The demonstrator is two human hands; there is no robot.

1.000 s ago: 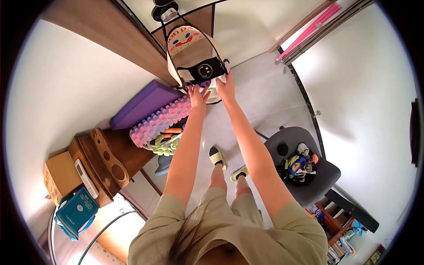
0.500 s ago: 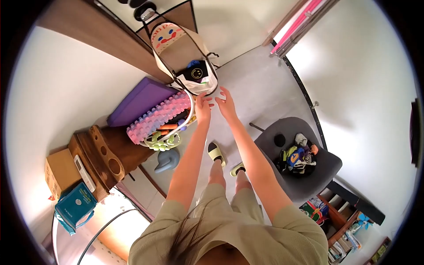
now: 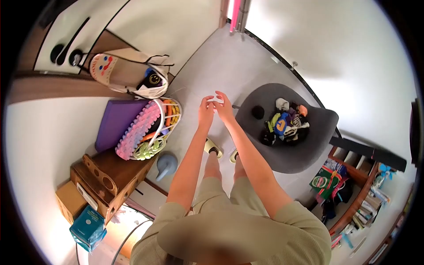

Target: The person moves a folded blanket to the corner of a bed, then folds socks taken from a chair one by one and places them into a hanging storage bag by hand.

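My left hand (image 3: 206, 114) and my right hand (image 3: 223, 108) are held out close together over the grey floor, fingers apart and slightly curled, with nothing seen in them. To their right stands a dark grey chair (image 3: 282, 155) with a pile of small colourful cloth items (image 3: 282, 125) and a round black item (image 3: 258, 112) on its seat. At the upper left a cream bag (image 3: 128, 66) hangs from a door handle, its mouth open, with a black smiley-face item (image 3: 154, 79) inside.
Left of my hands are a white basket (image 3: 176, 104) holding a pink bumpy roller (image 3: 138, 131), a purple block (image 3: 115, 121) and a brown wooden cabinet (image 3: 99, 176). A grey-blue object (image 3: 166, 165) lies on the floor. Shelves (image 3: 353, 172) stand at the lower right.
My hands have come away from the bag and let go of the black smiley-face item, which now lies inside it. The view has turned right, bringing the chair nearer my hands.
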